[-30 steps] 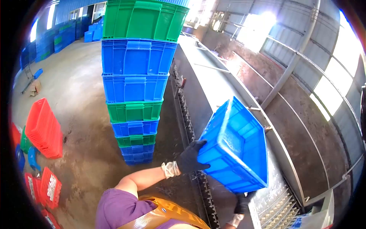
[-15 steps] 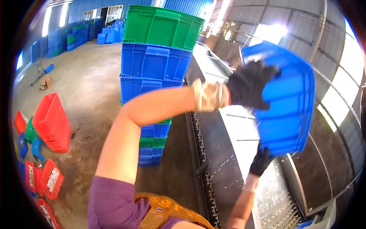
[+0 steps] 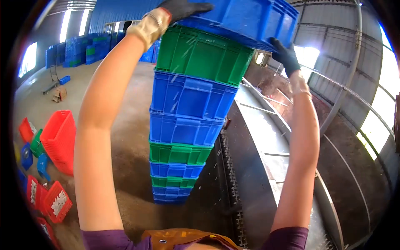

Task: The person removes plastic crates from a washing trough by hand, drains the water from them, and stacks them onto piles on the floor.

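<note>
A wet blue plastic crate (image 3: 246,21) is at the top of the view, directly above the green crate (image 3: 204,56) that tops a tall stack; whether it rests fully on it I cannot tell. My left hand (image 3: 183,10), in a black glove, grips the blue crate's left end. My right hand (image 3: 285,55), also black-gloved, holds its lower right corner. Both arms are stretched forward and up. Beneath the green crate, blue crates (image 3: 191,93) and green ones alternate down to the floor. Water drops fall beside the stack.
Right of the stack runs a metal conveyor trough (image 3: 262,137) with a chain (image 3: 229,179) along its side. Nested red crates (image 3: 58,141) stand on the left floor, near red baskets (image 3: 57,202) holding whitish pieces. A cardboard box (image 3: 59,94) and more blue crates lie farther back.
The blue crate has moved from above the trough on the right, leftward onto or just over the stack. Both hands travelled with it, and it turned from tilted upright to nearly level.
</note>
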`<state>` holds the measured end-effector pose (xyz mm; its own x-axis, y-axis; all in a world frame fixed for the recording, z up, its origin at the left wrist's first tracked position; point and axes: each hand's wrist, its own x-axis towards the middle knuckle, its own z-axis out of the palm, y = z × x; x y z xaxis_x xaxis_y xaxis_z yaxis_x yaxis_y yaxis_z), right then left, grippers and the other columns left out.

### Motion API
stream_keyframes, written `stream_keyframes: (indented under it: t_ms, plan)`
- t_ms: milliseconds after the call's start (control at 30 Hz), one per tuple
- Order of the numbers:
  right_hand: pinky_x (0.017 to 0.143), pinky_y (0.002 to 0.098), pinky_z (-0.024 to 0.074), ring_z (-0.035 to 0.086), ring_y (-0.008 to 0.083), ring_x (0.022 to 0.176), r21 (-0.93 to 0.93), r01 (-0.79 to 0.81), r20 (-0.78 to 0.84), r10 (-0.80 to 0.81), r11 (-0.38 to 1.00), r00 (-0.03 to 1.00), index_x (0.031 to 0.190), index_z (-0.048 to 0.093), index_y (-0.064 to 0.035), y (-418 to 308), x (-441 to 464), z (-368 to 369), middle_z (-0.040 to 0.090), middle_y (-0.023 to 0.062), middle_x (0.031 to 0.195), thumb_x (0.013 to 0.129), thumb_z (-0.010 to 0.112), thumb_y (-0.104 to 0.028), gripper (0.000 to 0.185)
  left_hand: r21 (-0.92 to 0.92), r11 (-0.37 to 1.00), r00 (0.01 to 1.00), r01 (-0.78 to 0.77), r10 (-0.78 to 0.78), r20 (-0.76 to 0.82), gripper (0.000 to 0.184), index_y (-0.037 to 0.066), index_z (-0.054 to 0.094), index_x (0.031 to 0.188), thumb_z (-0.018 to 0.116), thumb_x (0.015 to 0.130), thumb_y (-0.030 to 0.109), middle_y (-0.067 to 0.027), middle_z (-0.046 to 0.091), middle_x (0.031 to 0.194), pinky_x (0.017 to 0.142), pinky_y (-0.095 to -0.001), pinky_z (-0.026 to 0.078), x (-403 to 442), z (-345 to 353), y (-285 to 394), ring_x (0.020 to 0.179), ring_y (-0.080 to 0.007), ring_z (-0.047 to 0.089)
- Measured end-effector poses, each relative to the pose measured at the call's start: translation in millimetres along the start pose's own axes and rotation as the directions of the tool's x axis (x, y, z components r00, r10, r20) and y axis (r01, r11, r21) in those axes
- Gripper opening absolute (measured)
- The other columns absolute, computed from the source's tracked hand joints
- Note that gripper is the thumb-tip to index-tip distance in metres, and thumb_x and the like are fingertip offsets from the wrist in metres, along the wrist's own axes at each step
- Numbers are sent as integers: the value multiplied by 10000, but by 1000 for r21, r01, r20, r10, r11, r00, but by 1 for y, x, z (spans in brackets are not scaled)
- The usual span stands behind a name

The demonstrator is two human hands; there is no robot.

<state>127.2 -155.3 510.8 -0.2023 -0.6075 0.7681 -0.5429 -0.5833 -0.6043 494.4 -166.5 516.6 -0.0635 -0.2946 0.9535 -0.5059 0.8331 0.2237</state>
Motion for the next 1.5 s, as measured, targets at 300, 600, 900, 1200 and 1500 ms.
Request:
stream_keyframes:
  t_ms: [300, 600, 900, 1200, 1500]
  plan:
    - [917, 359, 402, 551, 298, 1044, -16, 87, 22, -87, 996, 996, 1187, 478, 58, 54, 37, 88, 581, 204, 1109, 665, 709, -543, 830, 269, 958, 986, 103, -133, 97, 809, -79, 543, 1064, 528, 746, 665, -251, 592, 997, 845, -422, 429, 21, 19, -138, 967, -376, 565]
    - [906, 370, 411, 554, 298, 1051, -184, 2, 3, -2, 983, 1000, 1195, 487, 36, 86, 53, 94, 590, 194, 1105, 700, 628, -613, 828, 218, 965, 967, 149, -188, 172, 661, -99, 560, 1003, 574, 780, 524, -282, 594, 960, 791, -409, 442, 25, 26, -148, 918, -376, 574]
    - [558, 237, 420, 512, 88, 611, 124, 160, -146, -141, 979, 979, 848, 574, -53, 148, -186, 103, 566, -7, 722, 914, 512, -264, 229, 17, 985, 980, 173, -171, -102, 907, -35, 240, 1333, 719, 710, 417, -249, 392, 1270, 939, -407, 399, -176, 39, -151, 1131, -342, 451]
    - [513, 391, 517, 571, 238, 600, -182, -964, 561, 826, 194, 61, 948, 541, -45, 373, -553, 243, 562, 117, 761, 852, 592, -291, 269, -119, 843, 849, 525, -508, 146, 623, 13, 361, 1258, 708, 759, 150, -95, 604, 990, 736, -300, 500, -377, 133, -199, 822, -176, 604]
    - [659, 448, 501, 610, 355, 742, -653, -285, 619, 711, 702, 333, 1138, 535, -104, 472, -605, 334, 637, 159, 863, 698, 677, -391, 544, -96, 889, 869, 448, -458, -188, 503, -62, 553, 1019, 550, 868, 417, -132, 614, 915, 747, -339, 438, -415, 147, -228, 814, -192, 535]
